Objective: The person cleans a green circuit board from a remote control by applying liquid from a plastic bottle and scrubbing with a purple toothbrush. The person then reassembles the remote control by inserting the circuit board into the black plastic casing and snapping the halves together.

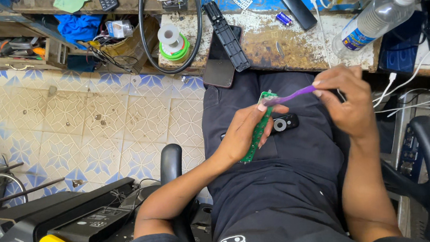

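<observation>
The workbench (270,43) runs along the upper edge of the view, its top worn and flaked. On it, from larger to smaller: a clear plastic bottle (374,16) lying toward the right corner, a long black remote shell (227,36) overhanging the front edge, a dark phone (218,61) just beside that shell, and a tape roll (171,39) near the left corner.

Below the front edge, the seated person's lap carries a small black remote part (283,124), apart from both hands.

The left hand (244,131) is curled around a narrow green circuit board (258,128), fingers wrapped at mid-length. The board's long axis runs from its lower end, near the wrist, up and slightly right to its top end, which points toward the bench.

The right hand (345,99) pinches the handle of a purple toothbrush (290,96) between thumb and fingertips. The brush lies nearly level, its head reaching left and touching the board's top end.

The board therefore lies left of the right hand, inside the left hand, which is the nearer.
</observation>
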